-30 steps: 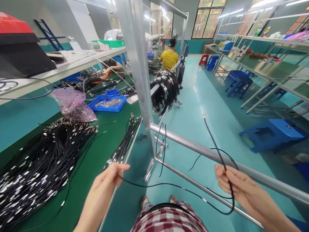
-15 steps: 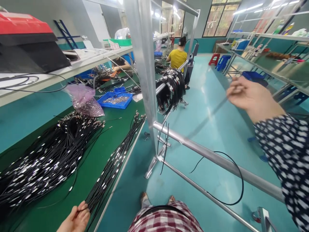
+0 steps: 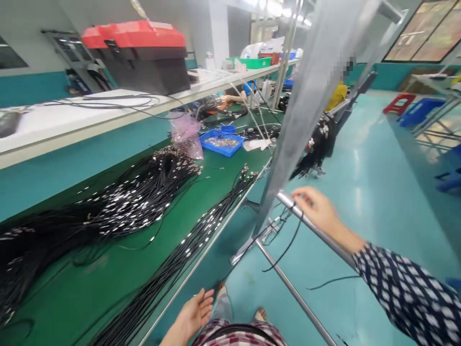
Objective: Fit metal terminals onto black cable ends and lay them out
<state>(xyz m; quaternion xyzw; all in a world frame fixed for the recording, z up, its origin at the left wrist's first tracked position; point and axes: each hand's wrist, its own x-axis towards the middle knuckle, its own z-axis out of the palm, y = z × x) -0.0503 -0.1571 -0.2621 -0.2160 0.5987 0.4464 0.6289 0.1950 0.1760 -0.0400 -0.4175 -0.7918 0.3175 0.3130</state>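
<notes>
My right hand (image 3: 317,209) is at the upper metal rail (image 3: 333,247) of the rack, its fingertips pinched on a black cable (image 3: 293,242) that hangs over the rail. Other thin black cables dangle beside it near the rack's post. Low in front of me, my left hand (image 3: 194,312) is palm up with its fingers apart, just off the table edge. Nearest to it on the green table (image 3: 140,259) lies a long bundle of black cables (image 3: 183,254) with white tags. A larger heap of tagged black cables (image 3: 137,202) spreads further left.
A blue tray (image 3: 221,142) of small metal parts and a pink plastic bag (image 3: 185,134) stand behind the cables. The rack's slanted post (image 3: 295,110) rises between table and aisle. A red and black toolbox (image 3: 140,57) sits on the shelf. Stools (image 3: 421,111) stand far right.
My right hand has come in from the far right down to the rail. My left hand has left the cable bundle and moved right, opening. The view has turned left.
</notes>
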